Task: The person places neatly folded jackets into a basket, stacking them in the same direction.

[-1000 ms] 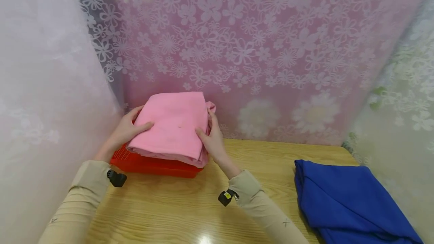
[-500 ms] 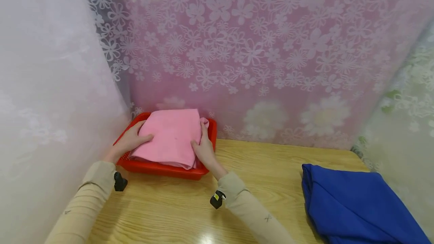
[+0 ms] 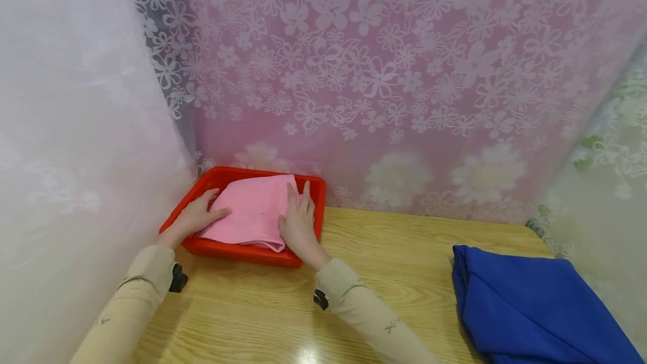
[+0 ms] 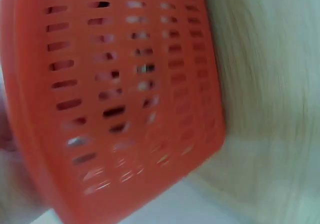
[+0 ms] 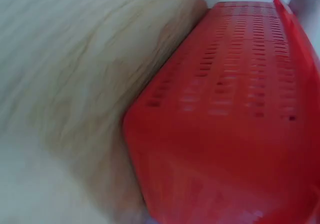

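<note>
Head view: pink cloth [image 3: 253, 209] lay inside the red basket [image 3: 237, 252]; right hand [image 3: 299, 227], unclenched, and left hand [image 3: 195, 216], grip unclear, touched it.

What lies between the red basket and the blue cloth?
The head view shows wooden tabletop between the red basket and the blue cloth, bare at the far side; nearer the camera, the right sleeve reaches over it.

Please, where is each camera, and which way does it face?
Head: head-worn, facing forward and down at folded pink cloth in red basket; left hand, right hand and sleeves show.
Left wrist: worn there, facing basket's slotted wall; blurred skin at left edge.
Right wrist: worn there, facing basket's wall; no hand clearly visible.
Both wrist views share basket and tabletop.
</note>
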`<state>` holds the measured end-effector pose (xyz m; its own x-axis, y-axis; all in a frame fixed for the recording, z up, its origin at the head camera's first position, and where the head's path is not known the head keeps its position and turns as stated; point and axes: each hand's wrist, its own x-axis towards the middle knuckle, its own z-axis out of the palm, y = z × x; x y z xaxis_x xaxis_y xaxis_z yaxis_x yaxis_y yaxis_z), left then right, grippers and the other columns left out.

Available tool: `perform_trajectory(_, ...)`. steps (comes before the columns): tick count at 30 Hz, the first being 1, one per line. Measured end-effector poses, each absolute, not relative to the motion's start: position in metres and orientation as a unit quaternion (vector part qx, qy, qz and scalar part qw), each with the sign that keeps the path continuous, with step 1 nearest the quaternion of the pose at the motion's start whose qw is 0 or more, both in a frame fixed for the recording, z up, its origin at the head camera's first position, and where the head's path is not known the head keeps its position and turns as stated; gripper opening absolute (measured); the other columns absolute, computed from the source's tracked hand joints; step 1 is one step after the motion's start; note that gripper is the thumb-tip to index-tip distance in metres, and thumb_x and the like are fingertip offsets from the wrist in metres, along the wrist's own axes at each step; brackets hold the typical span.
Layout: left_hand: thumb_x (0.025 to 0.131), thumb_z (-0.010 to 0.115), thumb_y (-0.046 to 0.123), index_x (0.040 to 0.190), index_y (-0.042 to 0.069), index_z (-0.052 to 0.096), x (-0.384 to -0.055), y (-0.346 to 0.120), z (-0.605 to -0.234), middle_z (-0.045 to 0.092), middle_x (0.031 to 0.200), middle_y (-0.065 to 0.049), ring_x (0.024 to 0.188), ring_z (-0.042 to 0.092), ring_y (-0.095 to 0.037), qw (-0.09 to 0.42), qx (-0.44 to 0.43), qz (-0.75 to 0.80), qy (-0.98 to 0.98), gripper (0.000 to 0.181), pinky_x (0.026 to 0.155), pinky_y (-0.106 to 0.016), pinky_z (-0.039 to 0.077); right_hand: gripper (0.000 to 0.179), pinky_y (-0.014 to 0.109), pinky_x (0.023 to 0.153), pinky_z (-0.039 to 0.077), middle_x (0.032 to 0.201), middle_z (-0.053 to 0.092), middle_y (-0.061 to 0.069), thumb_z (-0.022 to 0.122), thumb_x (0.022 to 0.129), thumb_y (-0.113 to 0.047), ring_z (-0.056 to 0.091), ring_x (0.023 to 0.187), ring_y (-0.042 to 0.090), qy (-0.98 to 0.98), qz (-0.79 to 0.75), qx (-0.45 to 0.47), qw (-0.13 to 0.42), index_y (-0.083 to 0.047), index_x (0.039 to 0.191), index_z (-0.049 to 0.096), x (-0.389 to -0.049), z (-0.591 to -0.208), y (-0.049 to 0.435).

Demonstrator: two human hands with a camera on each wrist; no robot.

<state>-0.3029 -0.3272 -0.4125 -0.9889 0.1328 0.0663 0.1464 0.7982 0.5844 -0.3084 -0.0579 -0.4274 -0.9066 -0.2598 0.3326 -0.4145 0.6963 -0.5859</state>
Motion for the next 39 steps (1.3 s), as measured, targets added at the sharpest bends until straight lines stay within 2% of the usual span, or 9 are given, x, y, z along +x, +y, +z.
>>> perform_trajectory(3,0.094,0.068,0.048,0.157,-0.001,0.031,-0.302,-0.323,-0.409,0.03,0.16,-0.028,0.145,0.029,-0.049,0.035,-0.122,-0.26,-0.957,0.088,0.116,-0.066,0.024,0.067,0.069,0.116,0.023,0.169,0.011,0.013,0.063,0.1,-0.036,0.013,0.153,0.045,-0.925,0.242,0.265,0.127,-0.024,0.159,0.033,-0.311,-0.425,-0.054)
perform_trajectory(7,0.091,0.07,0.051,0.157,0.007,0.036,-0.3,-0.32,-0.411,0.025,0.163,-0.024,0.149,0.019,-0.05,0.005,-0.174,-0.218,-0.96,0.087,0.116,-0.069,0.018,0.06,0.068,0.118,0.015,0.168,0.023,0.003,0.052,0.1,-0.057,0.007,0.157,0.033,-0.937,0.095,0.328,0.069,-0.037,0.155,0.041,-0.314,-0.419,-0.047)
perform_trajectory(11,0.088,0.07,0.055,0.158,0.012,0.036,-0.298,-0.318,-0.416,0.019,0.166,-0.023,0.15,0.012,-0.051,-0.037,-0.172,-0.204,-0.963,0.089,0.113,-0.073,0.017,0.058,0.068,0.119,0.013,0.168,0.023,0.0,0.043,0.101,-0.06,0.012,0.156,0.027,-0.95,-0.015,0.31,0.017,-0.043,0.156,0.037,-0.313,-0.419,-0.046)
perform_trajectory(18,0.087,0.072,0.054,0.158,0.011,0.037,-0.299,-0.317,-0.42,0.019,0.165,-0.023,0.151,0.014,-0.05,-0.04,-0.173,-0.206,-0.962,0.09,0.113,-0.073,0.019,0.056,0.067,0.119,0.016,0.165,0.031,-0.002,0.041,0.102,-0.06,0.026,0.153,0.024,-0.953,-0.067,0.295,0.029,-0.046,0.156,0.035,-0.31,-0.424,-0.049)
perform_trajectory(22,0.09,0.073,0.046,0.147,0.008,0.054,-0.298,-0.311,-0.422,0.046,0.153,-0.022,0.141,0.04,-0.045,0.036,-0.184,-0.194,-0.963,0.071,0.113,-0.066,0.031,0.047,0.064,0.118,0.024,0.155,0.049,-0.003,0.054,0.102,-0.05,0.039,0.147,0.023,-0.951,-0.015,0.301,0.068,-0.038,0.147,0.054,-0.309,-0.425,-0.039)
perform_trajectory(26,0.092,0.074,0.029,0.121,0.008,0.072,-0.294,-0.295,-0.42,0.073,0.117,-0.015,0.106,0.067,-0.037,0.153,-0.185,-0.169,-0.956,0.036,0.097,-0.056,0.051,0.031,0.057,0.114,0.036,0.134,0.066,-0.005,0.064,0.099,-0.038,0.054,0.131,0.022,-0.942,0.043,0.301,0.145,-0.031,0.128,0.071,-0.304,-0.419,-0.021)
perform_trajectory(29,0.091,0.075,0.021,0.11,0.01,0.076,-0.287,-0.277,-0.415,0.076,0.107,-0.012,0.09,0.071,-0.032,0.221,-0.177,-0.154,-0.947,0.022,0.086,-0.051,0.057,0.024,0.05,0.107,0.044,0.123,0.071,-0.004,0.068,0.097,-0.034,0.06,0.119,0.021,-0.924,0.063,0.309,0.215,-0.027,0.12,0.075,-0.297,-0.412,-0.002)
perform_trajectory(32,0.091,0.076,0.018,0.107,0.011,0.077,-0.279,-0.255,-0.408,0.076,0.106,-0.011,0.089,0.072,-0.031,0.268,-0.18,-0.146,-0.935,0.017,0.082,-0.049,0.059,0.02,0.046,0.098,0.049,0.115,0.074,-0.002,0.072,0.095,-0.027,0.063,0.11,0.022,-0.899,0.081,0.33,0.277,-0.023,0.113,0.077,-0.289,-0.409,0.021)
perform_trajectory(39,0.09,0.077,0.018,0.103,0.012,0.077,-0.26,-0.199,-0.398,0.077,0.098,-0.006,0.087,0.072,-0.028,0.344,-0.228,-0.14,-0.9,0.015,0.083,-0.045,0.059,0.02,0.051,0.094,0.05,0.112,0.074,0.006,0.077,0.091,-0.018,0.064,0.108,0.03,-0.869,0.12,0.358,0.319,-0.016,0.111,0.077,-0.266,-0.406,0.074)
